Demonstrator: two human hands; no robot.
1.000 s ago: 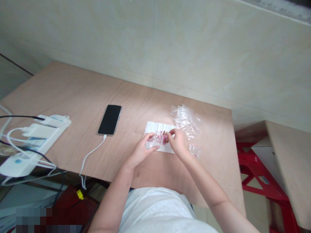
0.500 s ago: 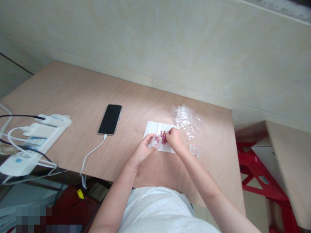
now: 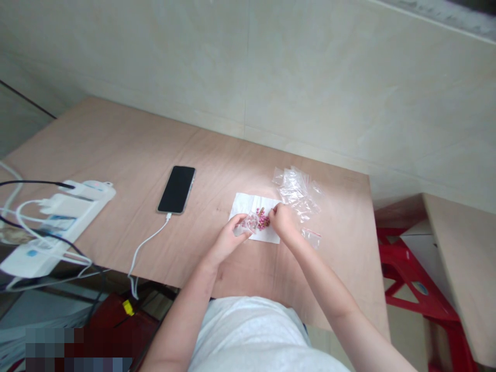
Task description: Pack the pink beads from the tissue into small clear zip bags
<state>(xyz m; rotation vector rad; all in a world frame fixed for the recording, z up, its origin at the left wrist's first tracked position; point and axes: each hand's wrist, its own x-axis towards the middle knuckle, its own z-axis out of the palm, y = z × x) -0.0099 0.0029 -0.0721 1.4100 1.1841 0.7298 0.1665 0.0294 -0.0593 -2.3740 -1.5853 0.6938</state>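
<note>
Above the white sheet (image 3: 267, 237), the left grip (image 3: 229, 236) curls round a clear bag (image 3: 251, 224), likely light, limp and slippery, best held near its rim. At the sheet's right, the right grip (image 3: 284, 219) is pinched closed by pink beads (image 3: 263, 219); holding one? I can't tell.

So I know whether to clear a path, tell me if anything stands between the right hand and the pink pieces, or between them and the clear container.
Nothing visible does: the right hand is just right of the pink pieces, the clear container in the left hand just left.
</note>
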